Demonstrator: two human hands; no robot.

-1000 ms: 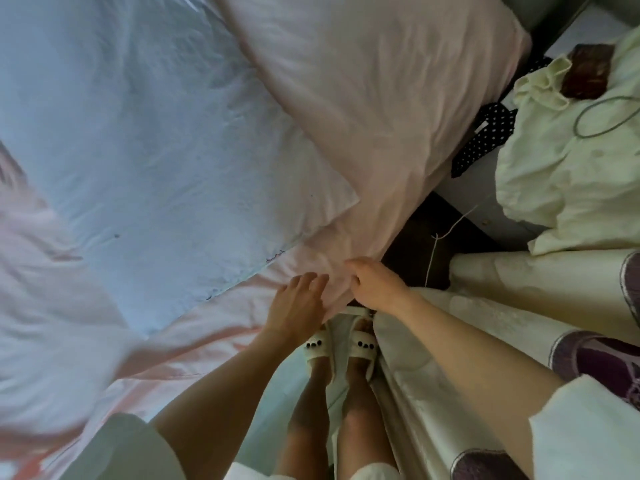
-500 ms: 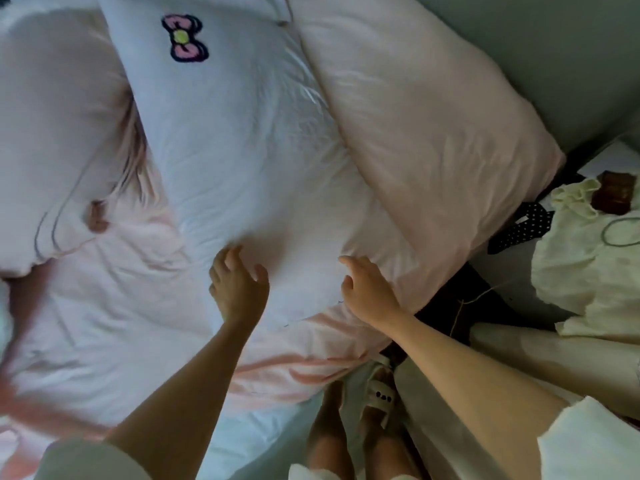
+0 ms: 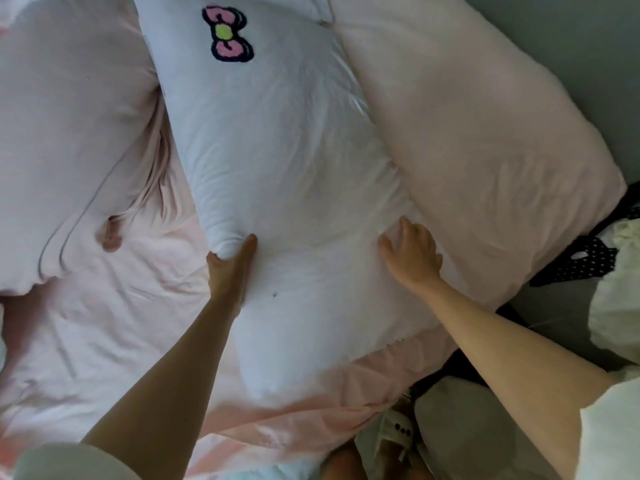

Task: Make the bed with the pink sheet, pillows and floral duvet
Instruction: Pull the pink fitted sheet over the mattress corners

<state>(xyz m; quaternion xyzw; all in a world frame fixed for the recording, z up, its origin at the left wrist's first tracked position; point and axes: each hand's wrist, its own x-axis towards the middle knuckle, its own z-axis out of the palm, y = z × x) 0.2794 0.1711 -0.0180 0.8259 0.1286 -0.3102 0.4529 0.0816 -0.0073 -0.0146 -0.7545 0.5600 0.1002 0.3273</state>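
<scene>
Standing at the bed's edge, the person is mostly cut off: only two bare forearms, short white sleeves and a slipper [image 3: 398, 431] between blurred cloth at the bottom can be seen. The pink sheet [image 3: 114, 327] covers the mattress and is wrinkled. On it lies the white pillow [image 3: 294, 188], long and creased. The left hand [image 3: 230, 271] is clenched on its left side, with a fold of fabric pinched between thumb and fingers. The right hand [image 3: 414, 254] lies flat and released on its right part, touching a pink pillow [image 3: 478, 140] just beside. Another pink pillow [image 3: 65, 133] is at the left. Farther, a pink bow [image 3: 227, 34] with yellow centre is stitched on the white pillow; no writing is readable. A dotted black cloth [image 3: 581, 261] at the right is partly hidden.
</scene>
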